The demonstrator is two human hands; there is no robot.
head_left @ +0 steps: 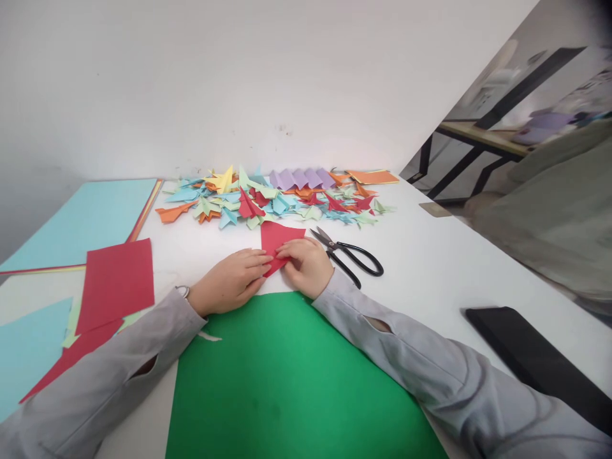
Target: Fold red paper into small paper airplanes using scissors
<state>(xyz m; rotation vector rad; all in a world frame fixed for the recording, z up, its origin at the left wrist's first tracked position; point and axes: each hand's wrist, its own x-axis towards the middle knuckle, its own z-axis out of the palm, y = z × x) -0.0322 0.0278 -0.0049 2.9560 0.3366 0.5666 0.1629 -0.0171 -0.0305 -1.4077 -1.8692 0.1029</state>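
Note:
A folded red paper piece (277, 241) lies on the white table (430, 268) in front of me. My left hand (232, 280) presses on its near left edge, fingers held together. My right hand (306, 264) pinches the near right edge of the same piece. Both hands meet at its lower tip. A large green sheet (287, 382) lies just below my hands, between my grey sleeves.
Black scissors (351, 255) lie right of my right hand. A pile of folded coloured paper shapes (272, 201) spreads along the wall. Red sheets (117, 280) and light blue sheets (81, 220) sit at left. A black flat object (530, 357) rests at right.

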